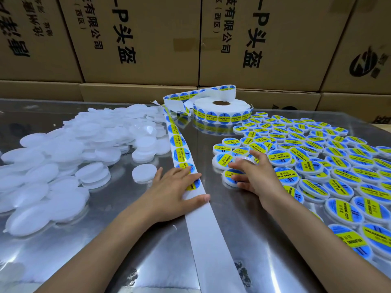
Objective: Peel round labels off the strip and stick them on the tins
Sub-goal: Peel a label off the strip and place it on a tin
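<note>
Cardboard cartons (262,39) printed with black characters wall off the back of the shiny metal bench (118,240) where I work. By my reckoning I am well into the job but far from finished: on my right a wide spread of labelled tins (317,163) already carries the blue and yellow discs, while on my left a big heap of blank tins (63,149), white and frosted, waits, with one lone blank tin (144,172) just beside my left hand (177,191). That hand lies flat with fingers straight, pressing the strip (179,144) down over the nearest label; below it the backing runs bare and white toward me, its labels gone. Up the strip a row of round labels reads "soldering paste", leading back to the roll (222,111), which looks thick with stock. My right hand (251,174) curls round a small tin at the edge of the finished lot; whether that one is labelled I cannot tell
</note>
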